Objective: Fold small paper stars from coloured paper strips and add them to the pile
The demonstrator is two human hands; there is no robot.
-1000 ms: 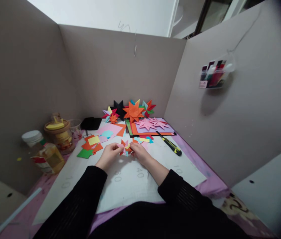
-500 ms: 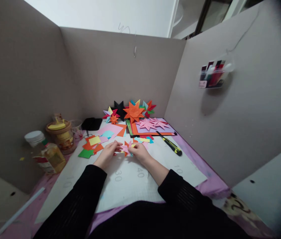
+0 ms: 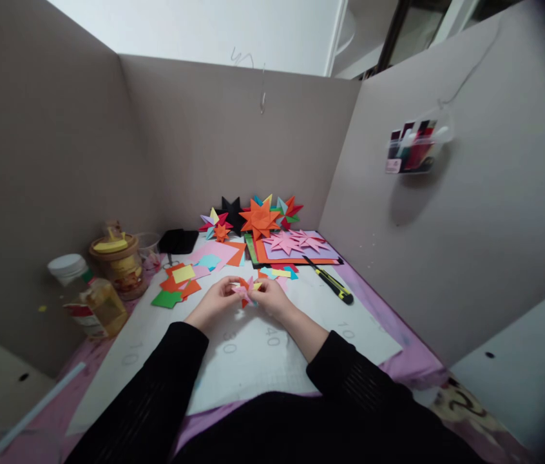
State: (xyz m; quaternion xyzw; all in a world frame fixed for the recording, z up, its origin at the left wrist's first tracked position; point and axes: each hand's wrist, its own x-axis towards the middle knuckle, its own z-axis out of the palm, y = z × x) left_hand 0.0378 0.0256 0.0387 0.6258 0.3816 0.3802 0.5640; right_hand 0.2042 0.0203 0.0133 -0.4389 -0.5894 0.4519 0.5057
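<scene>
Head view, left to right: at the far left we see a bottle with a white cap (image 3: 67, 265), then a jar with a yellow top (image 3: 125, 274) and, just beyond it, a clear plastic cup (image 3: 147, 246). Farther back lies a black flat item (image 3: 179, 241) that we cannot identify. Next come loose paper squares, among them a green piece (image 3: 166, 299) and a yellow piece (image 3: 183, 273), with a pink sheet (image 3: 221, 252) farther away.

Near the middle, our left hand (image 3: 215, 299) pinches the left side of a small folded paper star (image 3: 245, 292), pink and orange, which is raised above the white board (image 3: 248, 367) between our two hands. Our right hand (image 3: 273, 298) grips its right side between thumb and fingers; just how the fingertips sit behind it we cannot tell.

We judge the star very light and springy, stiff along its folds but soft at the points, easily creased or pulled apart. It is best held by the layered part near its centre, with gentle pressure.

Beyond stands a large orange star (image 3: 259, 219); to the right lie pink stars (image 3: 284, 242) and a yellow-and-black cutter (image 3: 329, 281).
</scene>
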